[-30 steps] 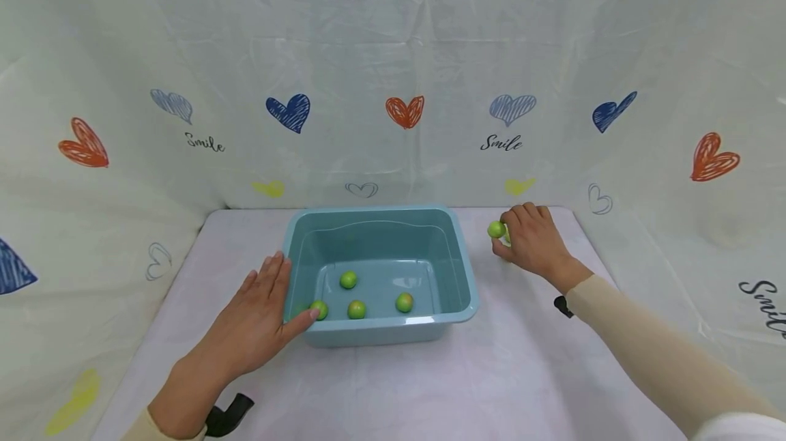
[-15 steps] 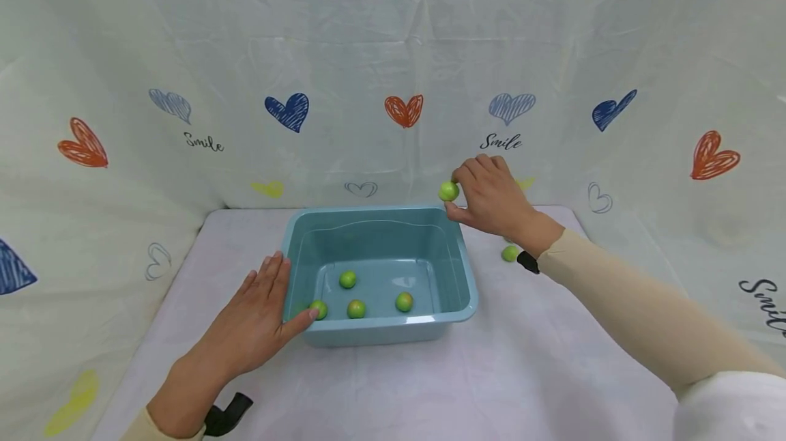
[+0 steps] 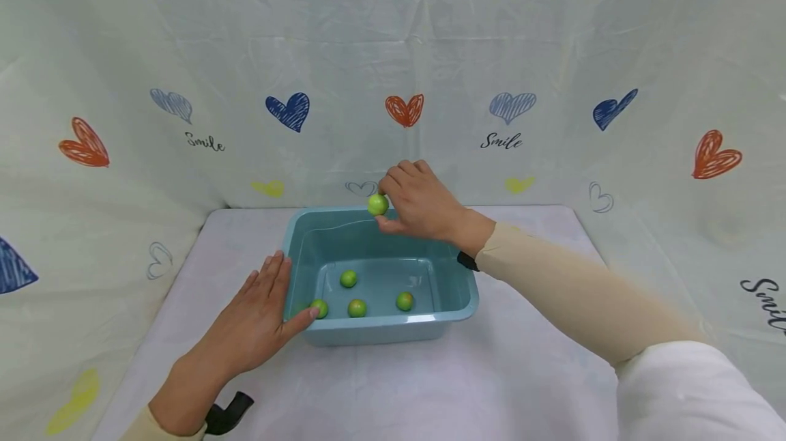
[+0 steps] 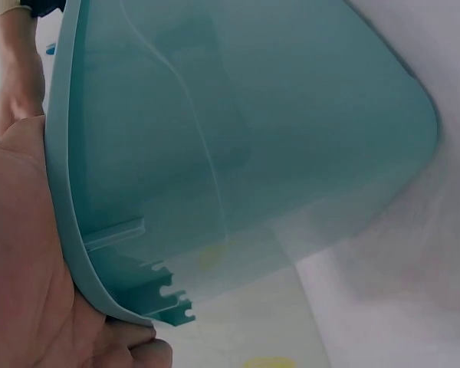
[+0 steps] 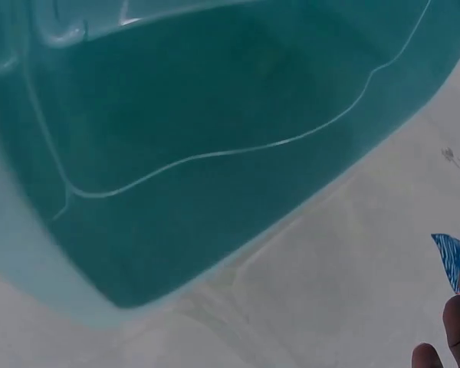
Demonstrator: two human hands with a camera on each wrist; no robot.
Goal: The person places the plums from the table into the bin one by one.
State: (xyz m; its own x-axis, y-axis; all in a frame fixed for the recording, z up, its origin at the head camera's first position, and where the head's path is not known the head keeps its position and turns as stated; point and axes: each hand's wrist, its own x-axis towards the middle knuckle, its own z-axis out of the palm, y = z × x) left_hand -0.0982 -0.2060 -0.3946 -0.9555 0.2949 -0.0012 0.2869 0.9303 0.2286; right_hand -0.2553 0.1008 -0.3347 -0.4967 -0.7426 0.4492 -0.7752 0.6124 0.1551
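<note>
My right hand (image 3: pixel 424 207) pinches a small round green fruit (image 3: pixel 377 205) between thumb and fingertips, over the back part of a pale blue plastic basin (image 3: pixel 374 336). Several similar fruits lie on the basin floor, one of them (image 3: pixel 404 301) showing a reddish blush. My left hand (image 3: pixel 248 321) rests on the basin's left rim with straight fingers, its thumb across the front left corner, close to another fruit (image 3: pixel 319 308). In the left wrist view the palm lies against the basin rim (image 4: pixel 59 153). Only some right fingertips (image 5: pixel 458 322) show at the edge of the right wrist view.
The basin stands on a table with a white cloth (image 3: pixel 399 393). Behind and at both sides hangs a pale curtain (image 3: pixel 393 31) printed with hearts and "Smile". The right forearm (image 3: pixel 552 284) stretches across the table to the right of the basin.
My right hand has lifted a green fruit from the table right of the basin and carried it left over the basin. Fruit left on that side is now behind the arm. The left hand stays put.
</note>
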